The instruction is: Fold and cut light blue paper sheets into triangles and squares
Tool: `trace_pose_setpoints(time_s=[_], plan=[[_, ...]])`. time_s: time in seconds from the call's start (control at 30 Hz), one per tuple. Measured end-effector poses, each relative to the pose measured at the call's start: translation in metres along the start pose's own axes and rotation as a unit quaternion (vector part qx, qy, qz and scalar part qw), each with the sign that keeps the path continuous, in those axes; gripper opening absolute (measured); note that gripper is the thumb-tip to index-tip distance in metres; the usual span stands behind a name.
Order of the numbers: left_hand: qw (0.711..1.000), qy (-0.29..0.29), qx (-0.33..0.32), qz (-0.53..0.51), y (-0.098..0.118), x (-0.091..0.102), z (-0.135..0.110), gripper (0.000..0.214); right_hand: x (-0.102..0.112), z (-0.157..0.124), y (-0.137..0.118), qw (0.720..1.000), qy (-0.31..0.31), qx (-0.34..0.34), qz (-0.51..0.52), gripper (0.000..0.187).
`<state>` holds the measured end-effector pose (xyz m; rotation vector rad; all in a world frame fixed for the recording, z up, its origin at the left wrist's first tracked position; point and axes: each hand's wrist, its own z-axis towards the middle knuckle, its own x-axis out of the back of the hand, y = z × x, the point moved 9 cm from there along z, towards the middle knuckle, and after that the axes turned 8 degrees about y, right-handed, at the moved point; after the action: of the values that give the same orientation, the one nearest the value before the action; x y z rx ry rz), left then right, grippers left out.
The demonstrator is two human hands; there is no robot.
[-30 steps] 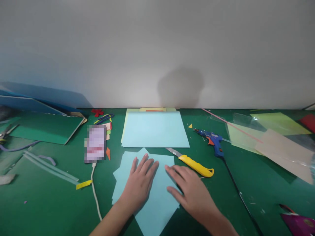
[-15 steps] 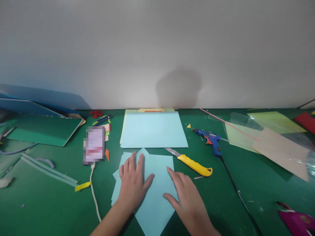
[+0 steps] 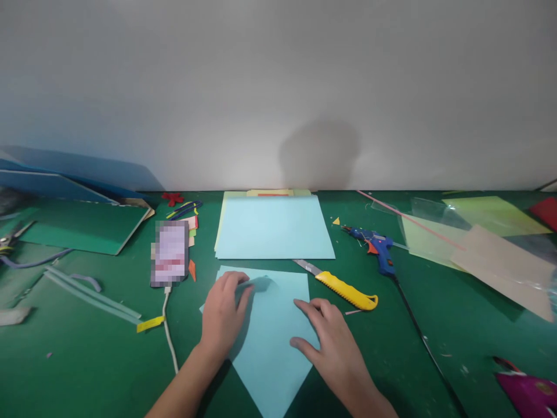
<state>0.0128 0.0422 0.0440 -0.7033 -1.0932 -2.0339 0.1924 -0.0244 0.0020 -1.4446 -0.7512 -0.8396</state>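
Several light blue paper sheets [image 3: 274, 325] lie overlapping in front of me, one with a corner pointing toward me. My left hand [image 3: 226, 310] is at their upper left, fingers curled and thumb brought in around a raised corner of paper, which casts a small shadow on the sheet. Along the right edge rests my right hand [image 3: 328, 337], its thumb and index finger apart and nothing between them. Just beyond it lies a yellow utility knife [image 3: 346, 288] with its blade out.
Behind the sheets is a light blue paper stack [image 3: 274, 229]. A blue glue gun [image 3: 378, 249] with a black cord lies to the right, near coloured sheets [image 3: 500, 261]. At left are a phone [image 3: 170, 252] on a white cable and a green board [image 3: 87, 226].
My left hand has gone from lying flat with spread fingers to curling around a lifted paper corner. My right hand stays in nearly the same place. The view has shifted slightly.
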Motion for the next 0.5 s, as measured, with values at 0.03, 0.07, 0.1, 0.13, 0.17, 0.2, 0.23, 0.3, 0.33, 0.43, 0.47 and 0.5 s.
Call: trace_pose_setpoints(time_s=[0.03,0.07,0.1,0.13,0.17,0.2,0.23,0.3,0.33,0.43,0.47,0.5], plan=[[1.000,0.002,0.004,-0.005,-0.001,0.002,0.001,0.009,0.000,0.000,0.000,1.000,0.000,0.000,0.002,0.048],[1.000,0.002,0.005,-0.012,-0.001,0.003,0.002,0.009,0.000,0.000,0.001,1.000,0.002,0.000,0.002,0.048],[1.000,0.002,0.002,-0.018,-0.002,0.005,0.002,0.009,0.000,0.000,0.001,1.000,0.004,0.000,0.003,0.048],[1.000,-0.001,-0.003,-0.024,-0.001,0.005,0.003,0.010,0.000,0.001,0.001,1.000,0.007,0.001,0.004,0.048],[1.000,-0.006,-0.009,-0.027,-0.001,0.005,0.003,0.011,0.000,0.001,0.002,1.000,0.010,0.003,0.005,0.048],[0.999,-0.013,-0.015,-0.029,-0.001,0.004,0.003,0.011,-0.001,0.001,0.002,1.000,0.013,0.006,0.007,0.048],[0.999,-0.019,-0.017,-0.029,-0.002,0.003,0.003,0.012,-0.001,0.000,0.002,1.000,0.017,0.009,0.009,0.048],[0.999,-0.031,-0.007,-0.035,-0.005,0.003,0.004,0.013,-0.001,-0.001,0.003,0.999,0.026,0.022,0.016,0.048],[0.998,-0.040,0.003,-0.043,-0.008,0.003,0.005,0.013,0.000,-0.001,0.003,0.999,0.034,0.031,0.020,0.047],[0.996,-0.040,0.070,-0.045,-0.021,0.011,0.008,0.019,0.014,0.000,0.003,0.994,0.082,0.069,0.028,0.037],[0.994,-0.033,0.097,-0.034,-0.027,0.016,0.009,0.023,0.022,0.002,0.003,0.991,0.108,0.081,0.023,0.033],[0.992,-0.032,0.123,-0.023,-0.033,0.020,0.010,0.028,0.030,0.005,0.003,0.987,0.134,0.093,0.013,0.031]])
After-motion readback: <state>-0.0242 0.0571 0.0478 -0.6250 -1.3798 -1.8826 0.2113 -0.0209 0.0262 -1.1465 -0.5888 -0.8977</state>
